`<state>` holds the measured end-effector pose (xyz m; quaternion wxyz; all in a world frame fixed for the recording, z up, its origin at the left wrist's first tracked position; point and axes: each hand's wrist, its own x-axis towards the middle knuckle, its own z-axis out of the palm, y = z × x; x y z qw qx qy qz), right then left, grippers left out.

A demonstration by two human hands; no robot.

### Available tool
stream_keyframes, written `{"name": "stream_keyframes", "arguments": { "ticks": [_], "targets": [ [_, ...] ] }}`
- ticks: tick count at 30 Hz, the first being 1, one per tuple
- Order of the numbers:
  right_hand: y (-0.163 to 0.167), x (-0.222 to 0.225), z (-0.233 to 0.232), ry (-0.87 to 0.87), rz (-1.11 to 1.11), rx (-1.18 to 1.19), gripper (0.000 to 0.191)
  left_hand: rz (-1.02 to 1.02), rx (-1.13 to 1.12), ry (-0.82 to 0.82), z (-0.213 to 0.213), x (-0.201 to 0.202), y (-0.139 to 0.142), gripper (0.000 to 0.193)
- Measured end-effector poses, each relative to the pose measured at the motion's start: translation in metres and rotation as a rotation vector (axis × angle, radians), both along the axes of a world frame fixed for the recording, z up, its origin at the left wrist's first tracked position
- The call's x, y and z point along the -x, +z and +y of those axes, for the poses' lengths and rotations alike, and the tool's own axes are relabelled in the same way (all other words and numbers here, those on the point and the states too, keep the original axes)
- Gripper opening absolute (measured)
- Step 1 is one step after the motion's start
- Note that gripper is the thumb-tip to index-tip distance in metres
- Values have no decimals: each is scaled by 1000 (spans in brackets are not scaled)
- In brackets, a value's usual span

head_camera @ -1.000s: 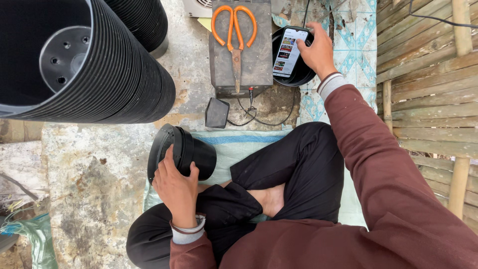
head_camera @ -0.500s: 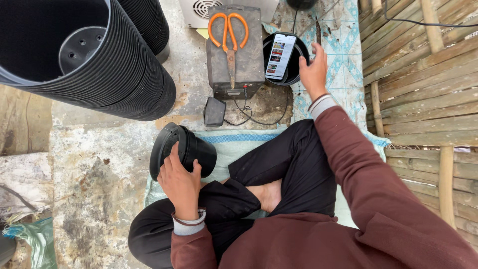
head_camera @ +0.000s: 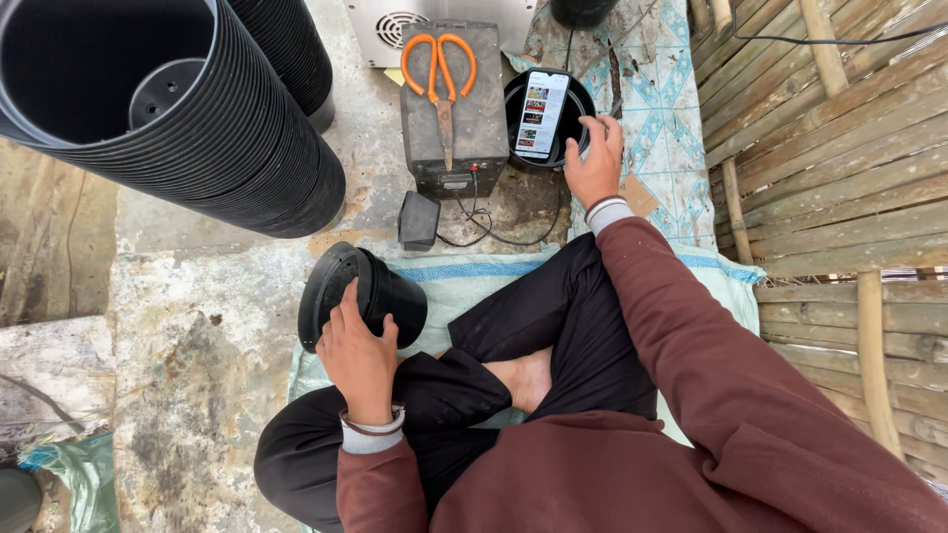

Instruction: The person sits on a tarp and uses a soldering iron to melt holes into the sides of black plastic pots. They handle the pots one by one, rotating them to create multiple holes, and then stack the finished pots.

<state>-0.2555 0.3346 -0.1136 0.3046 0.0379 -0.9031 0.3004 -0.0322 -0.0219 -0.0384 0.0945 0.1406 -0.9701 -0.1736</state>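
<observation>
The person sits cross-legged on a pale woven sack [head_camera: 474, 286] on the concrete floor. The left hand [head_camera: 357, 357] lies on a small black plastic pot [head_camera: 380, 291], which is on its side against the knee, its mouth to the left. The right hand [head_camera: 594, 166] reaches far and touches the rim of a black round container [head_camera: 515, 97], where a phone [head_camera: 541, 114] with a lit screen rests. Just left of it, orange-handled scissors [head_camera: 446, 81] lie on a dark metal box [head_camera: 456, 128]. At the far left is a big stack of black pots [head_camera: 237, 158].
</observation>
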Motion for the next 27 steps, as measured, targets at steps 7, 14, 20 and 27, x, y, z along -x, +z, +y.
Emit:
{"name": "stream_keyframes", "arguments": {
  "ticks": [7,14,20,27],
  "targets": [
    [-3,0,1,-34,-84,74,44,26,-6,-20,2,-3,1,76],
    [-4,-2,2,-73,-173,149,46,42,-2,-37,0,-4,-1,75],
    [-4,-1,1,-59,-237,135,43,60,9,-44,-1,-4,-3,75],
    [-6,10,2,-42,-126,125,50,50,3,-45,-1,-2,-5,74]
  ]
}}
